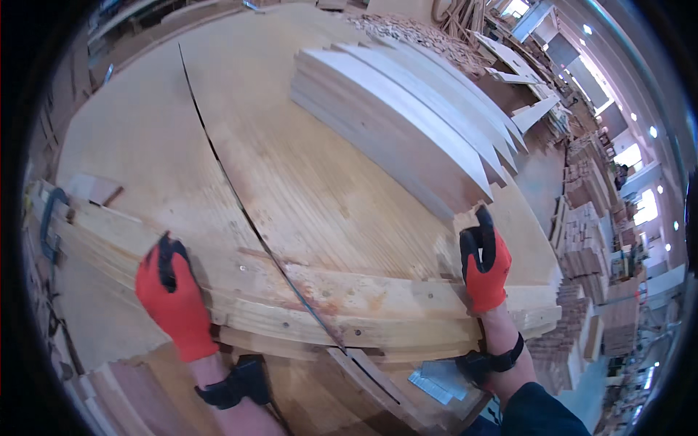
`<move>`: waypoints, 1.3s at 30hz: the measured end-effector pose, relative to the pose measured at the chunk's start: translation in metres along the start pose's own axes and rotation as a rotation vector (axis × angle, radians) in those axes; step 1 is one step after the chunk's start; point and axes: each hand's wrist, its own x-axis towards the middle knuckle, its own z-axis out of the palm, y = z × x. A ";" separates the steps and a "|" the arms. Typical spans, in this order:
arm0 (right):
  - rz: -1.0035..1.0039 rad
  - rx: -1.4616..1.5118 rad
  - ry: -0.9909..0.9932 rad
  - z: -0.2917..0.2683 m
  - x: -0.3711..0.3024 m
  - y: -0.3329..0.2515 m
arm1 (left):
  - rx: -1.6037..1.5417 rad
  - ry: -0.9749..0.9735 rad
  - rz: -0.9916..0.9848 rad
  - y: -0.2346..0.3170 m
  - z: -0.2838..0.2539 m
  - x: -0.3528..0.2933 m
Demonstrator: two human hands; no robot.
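My left hand [173, 298], in a red glove with black fingertips, is at the near left of the large pale wooden table [240, 94]. Its fingers are curled over by a wooden rail [283, 320]; whether anything is in them is hidden. My right hand [486, 269], gloved alike, is above the right part of the rail. Its thumb and fingers close around a small pale wood piece [464, 220], near the end of a stack of long curved boards [392, 109]. Between the hands a thin dark strip [229, 182], like a saw blade, crosses the view and passes over the rail.
A blue clamp [51, 221] grips the rail's left end, near a small wood offcut [94, 189]. Pale flat plates [440, 381] and a narrow wood strip [367, 385] lie below the rail. Stacked lumber [582, 240] lines the right side; scrap wood [429, 36] is heaped beyond the table.
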 end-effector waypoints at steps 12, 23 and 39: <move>0.010 0.261 -0.256 0.015 -0.001 0.054 | -0.247 -0.113 -0.122 0.054 -0.026 0.003; 0.017 0.212 -0.382 0.040 0.012 0.055 | 1.074 -0.122 -0.521 0.021 -0.277 -0.074; 0.012 0.324 -0.288 0.002 0.015 0.001 | 1.026 -0.178 -0.370 0.016 -0.357 -0.046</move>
